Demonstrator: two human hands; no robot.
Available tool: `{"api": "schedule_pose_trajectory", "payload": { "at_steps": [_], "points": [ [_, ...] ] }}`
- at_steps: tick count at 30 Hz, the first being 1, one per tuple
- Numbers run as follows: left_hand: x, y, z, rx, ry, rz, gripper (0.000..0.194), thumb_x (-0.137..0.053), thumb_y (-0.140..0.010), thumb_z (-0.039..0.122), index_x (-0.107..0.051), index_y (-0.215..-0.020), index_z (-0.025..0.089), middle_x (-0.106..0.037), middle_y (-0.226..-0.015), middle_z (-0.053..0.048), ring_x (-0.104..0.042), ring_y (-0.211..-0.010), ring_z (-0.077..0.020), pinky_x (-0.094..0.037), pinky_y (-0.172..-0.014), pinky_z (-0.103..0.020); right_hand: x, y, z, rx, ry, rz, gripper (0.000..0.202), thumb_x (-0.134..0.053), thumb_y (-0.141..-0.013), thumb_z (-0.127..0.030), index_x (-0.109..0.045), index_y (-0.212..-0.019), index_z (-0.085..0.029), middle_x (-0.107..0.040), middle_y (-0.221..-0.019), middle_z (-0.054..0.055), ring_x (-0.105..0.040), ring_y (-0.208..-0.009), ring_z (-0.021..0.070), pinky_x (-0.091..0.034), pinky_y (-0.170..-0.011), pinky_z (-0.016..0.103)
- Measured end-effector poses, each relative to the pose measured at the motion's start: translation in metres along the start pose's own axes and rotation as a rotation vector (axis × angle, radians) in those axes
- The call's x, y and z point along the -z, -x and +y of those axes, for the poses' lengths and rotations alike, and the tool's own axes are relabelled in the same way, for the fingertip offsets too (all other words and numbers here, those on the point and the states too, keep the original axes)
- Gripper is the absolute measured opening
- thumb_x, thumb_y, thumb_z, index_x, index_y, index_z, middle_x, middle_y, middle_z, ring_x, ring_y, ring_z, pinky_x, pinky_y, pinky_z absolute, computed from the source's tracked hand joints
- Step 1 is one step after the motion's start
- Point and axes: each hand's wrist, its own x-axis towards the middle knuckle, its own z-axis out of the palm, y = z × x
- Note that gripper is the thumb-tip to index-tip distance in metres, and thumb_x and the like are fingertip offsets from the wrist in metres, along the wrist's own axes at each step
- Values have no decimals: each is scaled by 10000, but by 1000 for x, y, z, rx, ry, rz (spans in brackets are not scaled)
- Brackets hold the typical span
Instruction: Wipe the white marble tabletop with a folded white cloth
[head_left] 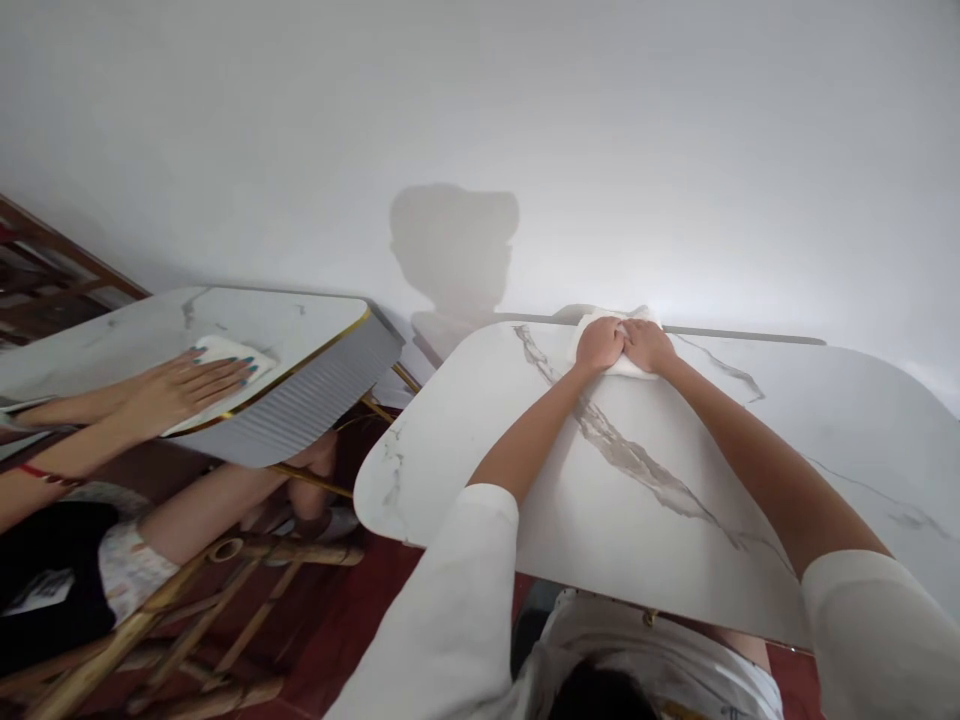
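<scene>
A white cloth (pixel 636 366) lies near the far edge of a white marble-patterned table (pixel 465 430), close to the wall. My left hand (pixel 600 343) presses down on the cloth's left part with its fingers curled into it. Right beside it, my right hand (pixel 648 345) grips the cloth too, and the two hands touch or nearly touch at the fingertips. Both of my arms reach forward across the tabletop.
At the left, another person's hands (pixel 202 385) rest on a white cloth (pixel 259 362) on a second marble-patterned table (pixel 300 320). A bamboo chair (pixel 187 620) stands below it. A pale wall (pixel 675 150) borders both tables.
</scene>
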Motion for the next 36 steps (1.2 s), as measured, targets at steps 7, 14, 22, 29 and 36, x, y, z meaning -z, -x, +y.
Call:
{"api": "schedule_pose_trajectory", "payload": {
  "at_steps": [7, 14, 22, 29, 36],
  "points": [
    [-4, -15, -6, 18, -19, -17, 339, -376, -888, 137, -682, -1026, 184, -701, -1095, -78, -618, -1048, -225, -448, -955, -329, -4, -16, 6, -63, 6, 2, 431, -316, -953, -262, -565, -1257, -84, -621, -1268, 170, -562, -1157, 303, -382, -994, 405],
    [0, -1, 1, -46, -49, -10, 370, -367, -880, 109, -631, -1137, 139, -660, -1194, -101, -577, -1128, -228, -401, -1032, -352, -8, -2, 2, -6, 35, 48, 497, -285, -939, -223, -467, -1354, -16, -495, -1411, 210, -424, -1314, 312, -307, -1070, 441],
    [23, 58, 15, -142, -52, -42, 373, -369, -864, 106, -594, -1162, 113, -647, -1194, -127, -565, -1157, -242, -401, -1055, -378, 3, 58, -40, -60, 50, -9, 560, -254, -951, -240, -378, -1430, 22, -375, -1505, 197, -328, -1394, 306, -225, -1144, 426],
    [48, 136, 24, -134, -57, -56, 433, -342, -878, 150, -545, -1257, 98, -578, -1328, -137, -493, -1276, -246, -363, -1124, -408, 12, 130, -90, -14, 49, 38, 542, -290, -941, -217, -408, -1410, 27, -420, -1473, 208, -365, -1375, 310, -260, -1137, 438],
    [82, 212, 41, -130, -82, -166, 494, -329, -878, 159, -494, -1328, 40, -507, -1405, -178, -430, -1344, -260, -328, -1151, -454, 24, 197, -140, 22, 27, 51, 550, -324, -927, -224, -433, -1390, 52, -425, -1458, 235, -373, -1372, 328, -286, -1135, 454]
  ]
}}
